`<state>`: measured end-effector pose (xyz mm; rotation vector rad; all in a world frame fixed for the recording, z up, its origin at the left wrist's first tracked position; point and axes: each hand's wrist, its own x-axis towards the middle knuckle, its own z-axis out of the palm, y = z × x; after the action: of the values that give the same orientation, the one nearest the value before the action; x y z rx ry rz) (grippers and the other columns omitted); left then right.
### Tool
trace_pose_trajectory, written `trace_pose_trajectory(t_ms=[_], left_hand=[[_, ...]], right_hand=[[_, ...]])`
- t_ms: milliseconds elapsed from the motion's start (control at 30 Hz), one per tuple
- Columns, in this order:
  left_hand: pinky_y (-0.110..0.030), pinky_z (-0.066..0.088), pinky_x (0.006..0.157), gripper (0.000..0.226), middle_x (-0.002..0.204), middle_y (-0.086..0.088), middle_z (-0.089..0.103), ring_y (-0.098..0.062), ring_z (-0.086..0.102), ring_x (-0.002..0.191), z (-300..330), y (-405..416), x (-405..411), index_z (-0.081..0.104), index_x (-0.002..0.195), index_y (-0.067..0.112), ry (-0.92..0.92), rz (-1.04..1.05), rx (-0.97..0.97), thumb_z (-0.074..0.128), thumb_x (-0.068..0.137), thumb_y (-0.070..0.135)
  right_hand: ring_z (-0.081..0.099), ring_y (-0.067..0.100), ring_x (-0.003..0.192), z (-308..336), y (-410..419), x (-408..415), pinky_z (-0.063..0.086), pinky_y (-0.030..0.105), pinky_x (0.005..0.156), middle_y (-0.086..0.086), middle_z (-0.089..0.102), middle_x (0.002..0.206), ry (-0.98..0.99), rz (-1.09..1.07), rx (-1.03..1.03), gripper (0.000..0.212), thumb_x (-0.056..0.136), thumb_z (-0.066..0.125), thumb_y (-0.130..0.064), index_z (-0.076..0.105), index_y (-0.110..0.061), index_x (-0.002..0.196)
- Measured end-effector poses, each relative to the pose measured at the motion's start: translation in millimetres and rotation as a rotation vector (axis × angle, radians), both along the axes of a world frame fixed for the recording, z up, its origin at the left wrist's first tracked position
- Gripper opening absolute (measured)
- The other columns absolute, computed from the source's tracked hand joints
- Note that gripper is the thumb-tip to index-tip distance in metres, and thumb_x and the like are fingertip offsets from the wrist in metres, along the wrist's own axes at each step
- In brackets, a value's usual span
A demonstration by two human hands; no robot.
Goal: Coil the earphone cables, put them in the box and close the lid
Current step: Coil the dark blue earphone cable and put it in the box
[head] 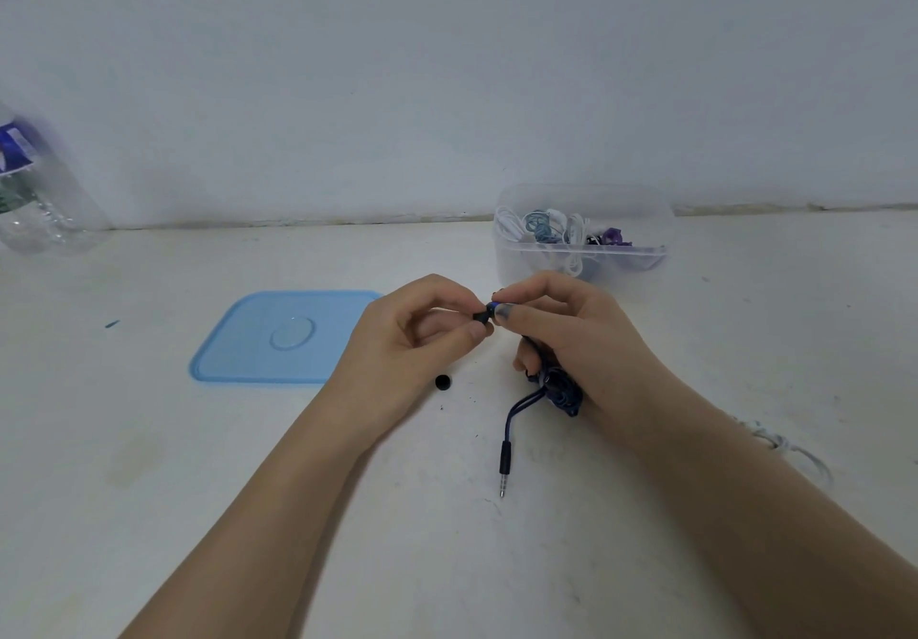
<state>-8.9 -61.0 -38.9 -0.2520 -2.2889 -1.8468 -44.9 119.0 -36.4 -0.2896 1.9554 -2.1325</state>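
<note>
On your far left a clear bottle (37, 191) lies by the wall. Next comes the blue lid (278, 338), flat on the white surface (248, 489). Your left hand (422, 335) pinches a small black tip. Your right hand (561, 335) pinches the blue earbud (493, 309) and holds the bunched blue cable (556, 387). Its plug (504, 464) points toward you. The open box (581, 246) sits just behind your right hand, so that hand is nearer.

bottle (35, 186) blurred, cut by left edge, white cable (790, 449) partly behind forearm
</note>
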Motion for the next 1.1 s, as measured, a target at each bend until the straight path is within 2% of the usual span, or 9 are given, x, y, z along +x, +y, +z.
trace_pose_trajectory(t_ms=[167,233,367,467,533,700,900,1000,1100], left_hand=[[-0.065,0.048,0.093,0.011,0.088,-0.022,0.075,-0.053,0.064,0.096,-1.1,1.1,-1.0,0.07,0.094,0.016,-0.005,0.006,0.019,0.073,0.084,0.017],[-0.064,0.049,0.092,0.011,0.089,-0.019,0.075,-0.051,0.065,0.094,-0.9,1.1,-0.8,0.069,0.095,0.014,-0.003,0.009,0.008,0.074,0.086,0.014],[-0.055,0.055,0.084,0.012,0.091,-0.015,0.075,-0.039,0.07,0.091,-2.2,1.5,-0.1,0.066,0.097,0.008,-0.01,0.028,0.018,0.073,0.089,0.002],[-0.038,0.049,0.066,0.012,0.077,-0.015,0.07,-0.03,0.059,0.07,-3.8,0.2,-0.4,0.067,0.093,0.011,-0.019,0.039,0.007,0.074,0.088,0.003],[-0.031,0.047,0.061,0.013,0.071,-0.012,0.065,-0.018,0.054,0.065,-4.2,0.2,-0.4,0.067,0.09,0.012,-0.022,0.036,0.006,0.074,0.088,0.002],[-0.039,0.051,0.073,0.013,0.082,-0.021,0.072,-0.026,0.067,0.078,-3.9,1.0,0.4,0.066,0.092,0.007,-0.022,0.031,0.033,0.075,0.087,-0.001],[-0.042,0.051,0.074,0.013,0.082,-0.023,0.073,-0.048,0.064,0.086,-5.3,0.7,-0.6,0.068,0.088,0.011,0.004,0.038,0.032,0.076,0.087,0.001],[-0.041,0.05,0.073,0.014,0.081,-0.02,0.073,-0.045,0.064,0.084,-5.2,0.7,-0.9,0.067,0.086,0.012,0.026,0.042,0.028,0.075,0.088,0.0],[-0.03,0.051,0.068,0.016,0.081,-0.011,0.074,-0.026,0.067,0.076,-4.4,1.9,-1.0,0.068,0.088,0.013,0.032,0.041,0.015,0.073,0.087,-0.002]], right_hand=[[0.052,0.014,0.048,-0.1,-0.8,-0.1,0.046,0.028,0.056,-0.001,0.064,0.063,-0.005,-0.022,0.0,0.012,0.089,0.069,-0.007,0.066,0.0,0.098],[0.051,0.014,0.047,0.2,-0.7,-0.4,0.046,0.027,0.055,-0.002,0.063,0.061,-0.005,-0.016,0.009,0.012,0.09,0.069,-0.008,0.065,0.001,0.098],[0.05,0.015,0.048,0.2,-0.8,-0.3,0.046,0.026,0.055,-0.006,0.062,0.058,-0.001,0.002,0.023,0.013,0.09,0.068,-0.008,0.065,0.002,0.097],[0.049,0.014,0.047,-0.1,-1.7,1.1,0.045,0.024,0.053,-0.007,0.061,0.055,0.003,-0.006,0.013,0.014,0.09,0.068,-0.008,0.064,0.003,0.098],[0.049,0.014,0.046,-0.9,-1.8,1.7,0.045,0.023,0.052,-0.007,0.061,0.055,0.008,-0.011,0.001,0.014,0.09,0.068,-0.007,0.064,0.004,0.098],[0.05,0.014,0.047,-1.5,-1.9,1.5,0.045,0.024,0.052,-0.006,0.063,0.059,0.016,-0.013,-0.001,0.014,0.09,0.069,-0.008,0.064,0.003,0.096],[0.049,0.015,0.046,-0.9,-0.3,-0.6,0.045,0.032,0.059,0.002,0.065,0.068,0.002,0.012,-0.003,0.008,0.088,0.071,-0.006,0.065,-0.001,0.09],[0.048,0.015,0.045,-0.8,-0.1,-0.4,0.045,0.033,0.06,0.001,0.066,0.067,0.011,0.02,0.001,0.011,0.088,0.071,-0.006,0.063,0.002,0.092],[0.05,0.015,0.046,-0.3,0.3,-0.9,0.046,0.033,0.06,0.001,0.065,0.067,0.023,0.018,0.016,0.011,0.088,0.07,-0.005,0.064,0.001,0.095]])
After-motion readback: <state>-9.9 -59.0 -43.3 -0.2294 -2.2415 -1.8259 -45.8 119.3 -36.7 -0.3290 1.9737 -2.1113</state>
